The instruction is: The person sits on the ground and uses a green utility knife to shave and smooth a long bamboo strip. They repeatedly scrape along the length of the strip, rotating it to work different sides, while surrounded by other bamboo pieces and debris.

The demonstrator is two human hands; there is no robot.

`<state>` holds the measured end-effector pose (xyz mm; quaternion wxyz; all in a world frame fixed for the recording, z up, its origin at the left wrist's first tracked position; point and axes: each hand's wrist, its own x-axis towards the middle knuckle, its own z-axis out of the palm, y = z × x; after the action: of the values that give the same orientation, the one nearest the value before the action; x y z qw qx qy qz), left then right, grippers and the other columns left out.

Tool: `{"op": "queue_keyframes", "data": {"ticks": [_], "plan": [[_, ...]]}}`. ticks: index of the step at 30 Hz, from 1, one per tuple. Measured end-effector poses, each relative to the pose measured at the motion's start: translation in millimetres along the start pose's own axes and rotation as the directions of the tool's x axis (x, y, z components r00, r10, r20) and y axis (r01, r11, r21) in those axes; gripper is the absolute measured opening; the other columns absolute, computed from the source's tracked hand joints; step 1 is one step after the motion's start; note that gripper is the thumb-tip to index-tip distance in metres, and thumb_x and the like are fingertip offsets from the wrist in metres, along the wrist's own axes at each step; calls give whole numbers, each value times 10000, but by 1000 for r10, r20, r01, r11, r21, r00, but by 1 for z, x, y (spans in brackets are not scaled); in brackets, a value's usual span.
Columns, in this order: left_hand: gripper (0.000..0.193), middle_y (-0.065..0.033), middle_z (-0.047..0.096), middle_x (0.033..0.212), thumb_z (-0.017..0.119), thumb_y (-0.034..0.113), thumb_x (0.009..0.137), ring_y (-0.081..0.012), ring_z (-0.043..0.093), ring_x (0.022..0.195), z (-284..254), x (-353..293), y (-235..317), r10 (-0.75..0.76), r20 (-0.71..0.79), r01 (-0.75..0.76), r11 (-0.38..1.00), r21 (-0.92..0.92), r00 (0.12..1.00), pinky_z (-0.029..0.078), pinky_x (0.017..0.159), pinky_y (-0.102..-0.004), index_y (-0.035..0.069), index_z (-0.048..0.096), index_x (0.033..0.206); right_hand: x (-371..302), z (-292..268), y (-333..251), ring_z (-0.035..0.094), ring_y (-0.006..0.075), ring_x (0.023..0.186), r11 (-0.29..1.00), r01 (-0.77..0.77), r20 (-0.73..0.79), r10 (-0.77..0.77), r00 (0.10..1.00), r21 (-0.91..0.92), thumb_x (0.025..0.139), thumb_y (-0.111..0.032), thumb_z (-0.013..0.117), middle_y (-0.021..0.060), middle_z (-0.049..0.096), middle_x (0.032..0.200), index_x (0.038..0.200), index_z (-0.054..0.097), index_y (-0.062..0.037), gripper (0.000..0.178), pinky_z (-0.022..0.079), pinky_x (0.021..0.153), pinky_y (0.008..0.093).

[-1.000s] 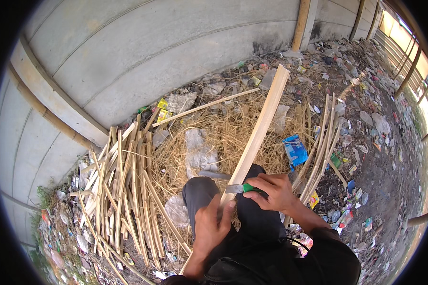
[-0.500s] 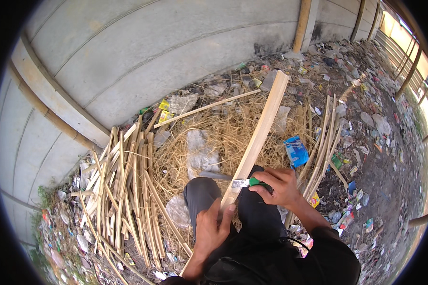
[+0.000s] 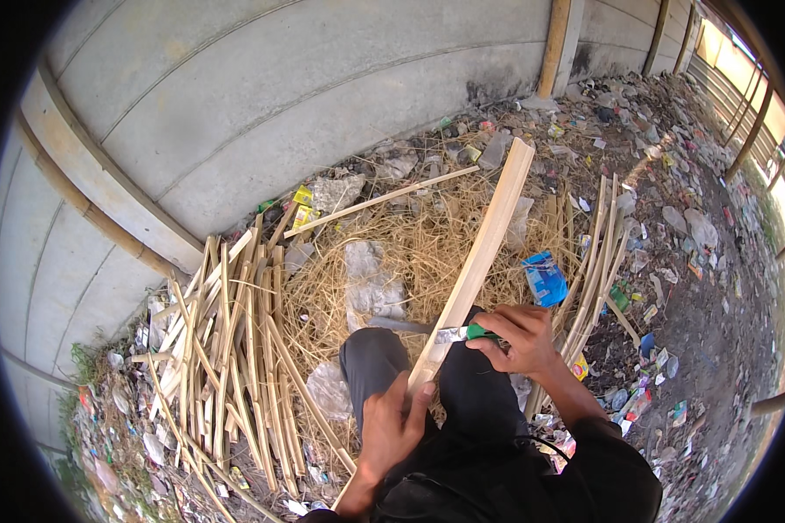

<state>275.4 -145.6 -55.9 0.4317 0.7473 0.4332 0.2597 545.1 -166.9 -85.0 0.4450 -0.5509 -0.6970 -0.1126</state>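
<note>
A long, pale split-bamboo strip (image 3: pixel 480 253) slants up and away from my lap, its near end between my knees. My left hand (image 3: pixel 393 427) is closed round that near end, thumb on the right side. In my right hand (image 3: pixel 521 342) is a green-handled knife (image 3: pixel 452 335), gripped by its handle. Its blade lies across the strip, just beyond my left hand. A grey, blade-like length shows left of the strip, above my knee; it looks like the rest of the same blade, though I cannot tell for certain.
Many cut bamboo strips (image 3: pixel 235 349) lie piled at the left, and a smaller bundle (image 3: pixel 591 279) lies at the right. Shavings (image 3: pixel 427 231) cover the ground ahead, beside a blue packet (image 3: pixel 545 279). Litter spreads right. A grey panel wall (image 3: pixel 323 96) stands behind.
The bamboo strip's far end has shifted slightly toward me and to the right. My right hand and the knife have moved a little to the right and away. My left hand keeps its hold.
</note>
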Motion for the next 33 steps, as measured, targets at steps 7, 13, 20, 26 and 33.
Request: {"op": "queue_keyframes", "data": {"ticks": [7, 13, 20, 26, 33], "plan": [[288, -232, 658, 667, 685, 296, 1094, -475, 688, 639, -1, -33, -6, -120, 150, 120, 993, 6, 981, 497, 584, -516, 9, 706, 1076, 19, -41, 82, 687, 165, 645, 915, -402, -247, 385, 889, -22, 1020, -287, 805, 125, 774, 852, 1115, 778, 8, 311, 504, 580, 323], [292, -228, 672, 690, 683, 296, 1093, -466, 694, 653, -9, -35, -14, -84, 194, 85, 996, 2, 977, 490, 601, -509, 6, 717, 1097, 30, -62, 146, 487, 155, 580, 786, -616, -371, 554, 745, -63, 1095, -389, 706, 87, 668, 739, 1111, 765, 6, 400, 400, 556, 349], [296, -230, 686, 714, 692, 291, 1079, -451, 698, 671, -10, -11, -30, -174, 94, 172, 985, 26, 980, 503, 629, -482, -3, 713, 1108, 14, -37, 112, 487, 172, 575, 823, -568, 18, 568, 823, 4, 1115, -353, 673, 97, 608, 700, 1086, 737, -8, 352, 398, 573, 369], [263, -217, 685, 713, 684, 230, 1081, -379, 704, 630, -3, 10, -12, -151, 88, 161, 980, -118, 985, 506, 626, -454, -24, 715, 1145, -12, 0, 34, 693, 258, 624, 953, -265, 45, 261, 964, 147, 1014, -330, 797, 87, 720, 816, 1120, 726, -47, 311, 517, 569, 367], [292, -181, 683, 677, 691, 197, 1078, -325, 684, 577, 6, 19, -3, -92, 108, 107, 984, -143, 990, 493, 594, -437, -23, 724, 1267, -15, 8, -11, 714, 235, 627, 991, -58, 121, 43, 992, 123, 936, -352, 862, 17, 726, 830, 1096, 739, -127, 302, 544, 550, 372]]}}
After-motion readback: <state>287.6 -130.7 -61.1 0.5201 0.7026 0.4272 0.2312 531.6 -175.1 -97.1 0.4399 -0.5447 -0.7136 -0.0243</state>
